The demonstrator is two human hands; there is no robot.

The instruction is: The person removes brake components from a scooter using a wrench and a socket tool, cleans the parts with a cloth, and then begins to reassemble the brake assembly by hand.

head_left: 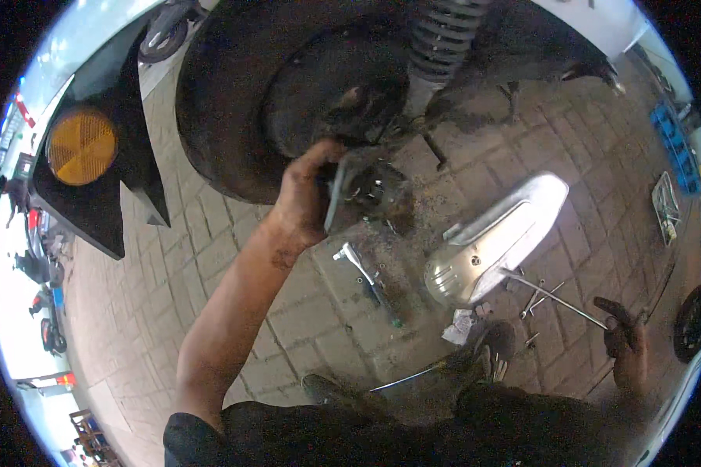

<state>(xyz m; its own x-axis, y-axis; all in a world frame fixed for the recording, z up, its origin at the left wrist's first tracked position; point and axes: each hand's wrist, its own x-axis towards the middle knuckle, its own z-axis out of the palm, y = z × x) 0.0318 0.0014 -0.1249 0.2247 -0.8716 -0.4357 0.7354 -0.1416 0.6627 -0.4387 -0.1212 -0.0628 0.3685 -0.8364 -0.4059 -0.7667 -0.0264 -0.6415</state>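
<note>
My left hand (300, 194) is closed on the edge of a grimy dark metal housing with a pale grey rim (336, 191), held beside the wheel (234, 117). The inside of this part is dark and hard to make out. At the right, my right hand (629, 342) grips a long thin metal rod (561, 298), with a finger stretched out along it. The far end of the rod is next to a silver and gold elongated cover (514, 233) lying on the paving. Below the left hand's part lies a ratchet wrench (366, 272).
A coil spring shock absorber (448, 39) hangs above, and an orange round reflector (82, 146) is at the left. Open-end wrenches (533, 303) and a crumpled pale cloth (459, 327) lie near my shoes. A blue crate (674, 148) and a wire tray (666, 206) stand at the far right.
</note>
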